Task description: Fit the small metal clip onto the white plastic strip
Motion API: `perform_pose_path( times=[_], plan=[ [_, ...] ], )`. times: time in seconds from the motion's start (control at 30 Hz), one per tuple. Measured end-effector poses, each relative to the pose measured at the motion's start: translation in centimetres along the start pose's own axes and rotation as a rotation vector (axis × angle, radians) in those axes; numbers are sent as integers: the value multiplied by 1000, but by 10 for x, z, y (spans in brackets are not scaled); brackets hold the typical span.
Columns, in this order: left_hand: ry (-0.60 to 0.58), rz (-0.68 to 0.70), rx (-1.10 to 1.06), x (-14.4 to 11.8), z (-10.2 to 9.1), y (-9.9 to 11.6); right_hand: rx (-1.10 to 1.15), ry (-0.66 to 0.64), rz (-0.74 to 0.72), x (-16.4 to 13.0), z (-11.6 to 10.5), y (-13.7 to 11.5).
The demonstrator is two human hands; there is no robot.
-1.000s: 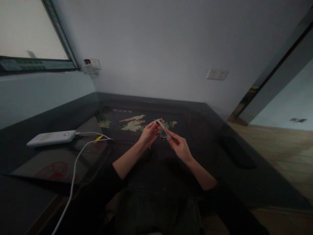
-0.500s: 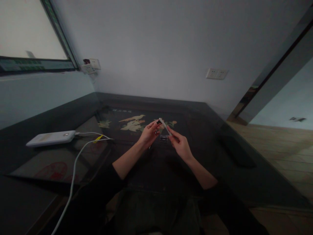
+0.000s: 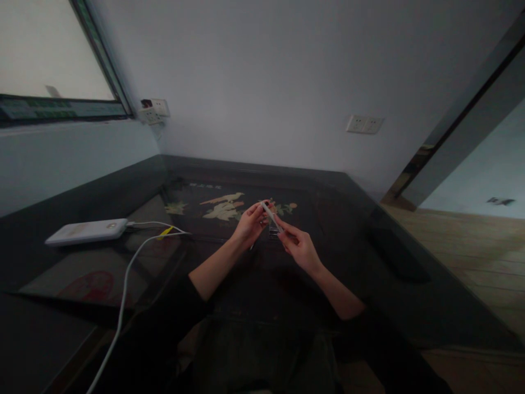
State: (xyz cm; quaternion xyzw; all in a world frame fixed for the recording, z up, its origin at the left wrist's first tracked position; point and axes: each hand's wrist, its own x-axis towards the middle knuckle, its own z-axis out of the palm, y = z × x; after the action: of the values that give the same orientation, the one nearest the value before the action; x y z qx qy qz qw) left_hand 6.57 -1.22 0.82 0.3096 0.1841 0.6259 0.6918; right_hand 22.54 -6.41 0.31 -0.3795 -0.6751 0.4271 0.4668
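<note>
Over the middle of the dark table point(image 3: 262, 290), my right hand point(image 3: 301, 246) pinches the lower end of a slim, whitish stick-like thing point(image 3: 270, 213). The stick slants up and to the left, and its far end meets the fingertips of my left hand point(image 3: 249, 227). My left fingers are closed around something small and dark, mostly hidden by them and the stick. Under the hands lies a small shiny object point(image 3: 273, 233), partly covered; its kind is unclear. A thin piece point(image 3: 251, 247) shows just below my left hand.
To the left lies a white power bank point(image 3: 88, 232) with a white cable point(image 3: 125, 290) bearing a yellow tag point(image 3: 165, 232). A dark flat object point(image 3: 397, 254) rests at the right. Wall sockets point(image 3: 364, 124) are behind the table, which carries a bird-and-flower picture point(image 3: 223, 207).
My right hand has shifted slightly left and tilted the whitish stick, bringing its far end over the left fingertips and the dark piece. My left hand stays nearly in place.
</note>
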Motion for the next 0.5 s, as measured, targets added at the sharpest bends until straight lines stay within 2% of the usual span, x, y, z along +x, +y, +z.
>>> perform_pose_path(
  times=[0.5],
  plan=[
    [-9,-17,24,-3,2,0,-216,162,-98,6,-9,5]
  ],
)
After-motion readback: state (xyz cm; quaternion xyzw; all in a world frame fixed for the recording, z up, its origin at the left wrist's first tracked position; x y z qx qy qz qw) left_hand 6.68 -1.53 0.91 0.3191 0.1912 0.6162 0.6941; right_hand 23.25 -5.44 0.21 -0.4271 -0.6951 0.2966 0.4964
